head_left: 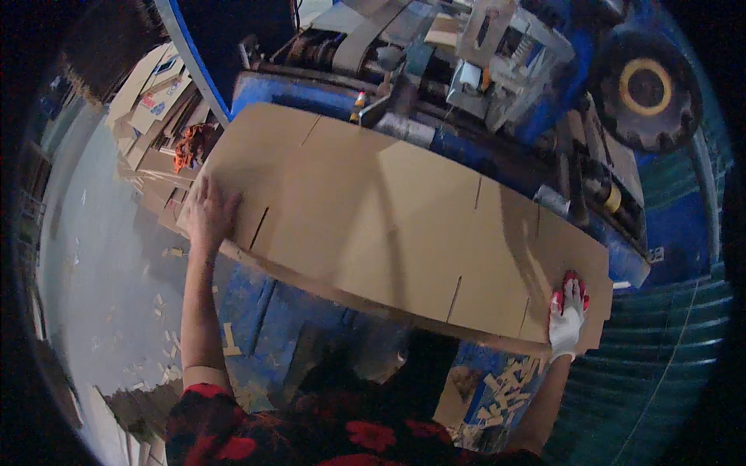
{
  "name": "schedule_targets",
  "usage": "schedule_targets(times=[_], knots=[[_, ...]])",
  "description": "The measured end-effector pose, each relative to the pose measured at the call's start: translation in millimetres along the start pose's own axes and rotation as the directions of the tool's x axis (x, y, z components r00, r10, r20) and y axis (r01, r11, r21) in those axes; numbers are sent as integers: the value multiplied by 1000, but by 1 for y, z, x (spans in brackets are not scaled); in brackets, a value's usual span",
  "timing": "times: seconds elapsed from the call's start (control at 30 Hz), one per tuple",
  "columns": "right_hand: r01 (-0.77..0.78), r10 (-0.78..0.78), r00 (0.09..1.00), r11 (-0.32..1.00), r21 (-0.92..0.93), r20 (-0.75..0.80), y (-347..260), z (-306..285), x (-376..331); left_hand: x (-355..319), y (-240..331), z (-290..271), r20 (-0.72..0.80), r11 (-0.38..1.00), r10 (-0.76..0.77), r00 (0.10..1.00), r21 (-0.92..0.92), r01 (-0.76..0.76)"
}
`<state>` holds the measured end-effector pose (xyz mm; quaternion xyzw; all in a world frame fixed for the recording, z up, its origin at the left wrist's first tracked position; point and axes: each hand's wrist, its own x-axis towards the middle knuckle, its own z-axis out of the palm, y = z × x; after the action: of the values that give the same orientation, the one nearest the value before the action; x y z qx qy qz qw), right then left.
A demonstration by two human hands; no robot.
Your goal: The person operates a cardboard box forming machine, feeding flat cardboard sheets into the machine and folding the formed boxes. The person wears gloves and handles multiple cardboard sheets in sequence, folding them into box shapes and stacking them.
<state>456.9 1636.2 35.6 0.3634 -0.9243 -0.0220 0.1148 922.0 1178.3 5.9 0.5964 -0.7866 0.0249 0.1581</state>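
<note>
A wide, flat cardboard box blank (357, 210) with several cut slots lies across the front of a blue machine. Its long near edge faces me and shows some thickness; whether more than one sheet is stacked cannot be told. My bare left hand (208, 213) rests on the blank's left end, fingers stretched and thumb apart. On the right end lies my right hand (569, 317), in a white glove with red fingertips, its fingers out flat over the cardboard. Neither hand is closed round anything that I can see.
Beyond the blank stands the blue machine (311, 93) with rollers and metal fittings. A dark wheel with a yellow ring (645, 87) is at the far right. Cardboard pieces (155, 116) are piled at the left. Small offcuts (509, 392) lie below the near edge.
</note>
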Motion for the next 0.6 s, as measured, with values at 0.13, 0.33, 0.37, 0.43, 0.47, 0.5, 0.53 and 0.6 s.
schedule_targets(times=[0.13,0.33,0.37,0.43,0.47,0.5,0.53,0.6], knots=[[-52,50,999,996,69,21,-8,-11,-61,-21,-53,-14,186,998,51,981,-45,-43],[-502,634,543,771,392,-551,26,7,-154,-38,-81,-29,231,996,-21,973,86,1],[-464,790,428,609,643,-440,33,18,-164,-40,-83,-29,210,997,17,978,66,-31],[-136,725,675,-60,989,136,45,31,-177,-41,-82,-29,272,994,6,962,107,-36],[-76,544,835,-32,997,81,49,34,-181,-43,-80,-30,246,990,5,969,137,-40],[-145,527,723,-516,844,446,52,35,-181,-44,-75,-32,183,987,5,983,160,-35],[-238,583,804,134,962,117,53,31,-181,-46,-69,-35,121,983,3,993,183,-25],[-266,729,678,121,956,96,50,14,-173,-50,-54,-46,147,984,26,989,171,-52]])
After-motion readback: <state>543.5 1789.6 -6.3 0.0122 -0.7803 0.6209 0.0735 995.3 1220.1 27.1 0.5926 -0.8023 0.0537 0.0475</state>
